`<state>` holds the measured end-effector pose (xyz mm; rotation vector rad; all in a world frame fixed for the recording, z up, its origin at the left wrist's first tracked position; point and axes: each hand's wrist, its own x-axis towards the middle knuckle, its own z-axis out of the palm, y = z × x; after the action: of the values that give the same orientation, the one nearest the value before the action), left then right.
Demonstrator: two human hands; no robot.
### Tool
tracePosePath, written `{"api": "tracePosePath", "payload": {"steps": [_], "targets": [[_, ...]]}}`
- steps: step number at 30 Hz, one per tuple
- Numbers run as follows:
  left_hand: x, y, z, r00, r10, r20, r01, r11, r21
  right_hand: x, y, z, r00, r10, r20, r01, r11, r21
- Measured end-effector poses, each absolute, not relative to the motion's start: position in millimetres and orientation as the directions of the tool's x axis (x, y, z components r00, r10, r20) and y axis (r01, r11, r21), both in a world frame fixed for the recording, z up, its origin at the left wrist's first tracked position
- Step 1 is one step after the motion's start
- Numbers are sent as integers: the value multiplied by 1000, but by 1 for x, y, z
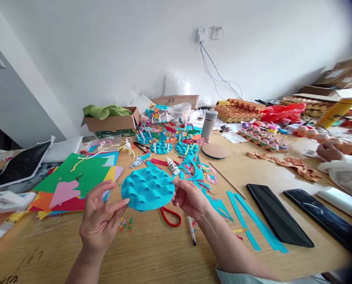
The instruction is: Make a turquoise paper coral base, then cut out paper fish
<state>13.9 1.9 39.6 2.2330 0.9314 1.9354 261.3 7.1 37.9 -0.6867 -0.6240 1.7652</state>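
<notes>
A round blue paper disc (148, 187) with rows of raised, wave-like flaps is held up above the table, tilted towards me. My left hand (102, 215) pinches its lower left edge between thumb and finger. At the right edge, my right hand (190, 197) grips it with the fingers partly hidden. Just behind the disc lies a small white glue bottle (173, 165). Red-handled scissors (171, 217) stick out from under it, their blades out of sight. A pen (191, 230) lies below my right wrist.
Coloured paper sheets (75, 173) are piled at left. Finished blue paper models (161, 146) stand behind, beside a grey bottle (209, 125) and a cardboard disc (215, 150). Blue strips (253, 225) and a black phone (278, 213) lie right. Another person's hand (330, 152) is at far right.
</notes>
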Motion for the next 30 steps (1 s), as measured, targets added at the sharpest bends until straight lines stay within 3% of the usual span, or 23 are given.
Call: {"api": "tracePosePath", "payload": {"steps": [2,4,6,9,12,20,30], "targets": [[15,3,38,-4,492,871,392,-800,454,261,6,39,-163,977,-140,-675,-214,-706],[17,3,36,-110,599,793,311,-737,600,261,6,41,-66,990,-127,-687,-138,-714],[20,4,34,-204,756,623,133,-609,782,262,6,42,0,995,-98,-668,-73,-741],[27,6,32,-155,943,296,-119,-315,942,261,5,42,8,999,-45,-609,-31,-792],[33,7,32,-43,989,142,-244,-148,958,260,3,41,-11,1000,-20,-572,-23,-820],[35,9,39,-29,993,110,-424,-112,899,254,2,33,-96,995,21,-482,-29,-875],[31,17,36,-203,977,-69,-439,-28,898,249,2,29,-105,992,69,-369,25,-929]]}}
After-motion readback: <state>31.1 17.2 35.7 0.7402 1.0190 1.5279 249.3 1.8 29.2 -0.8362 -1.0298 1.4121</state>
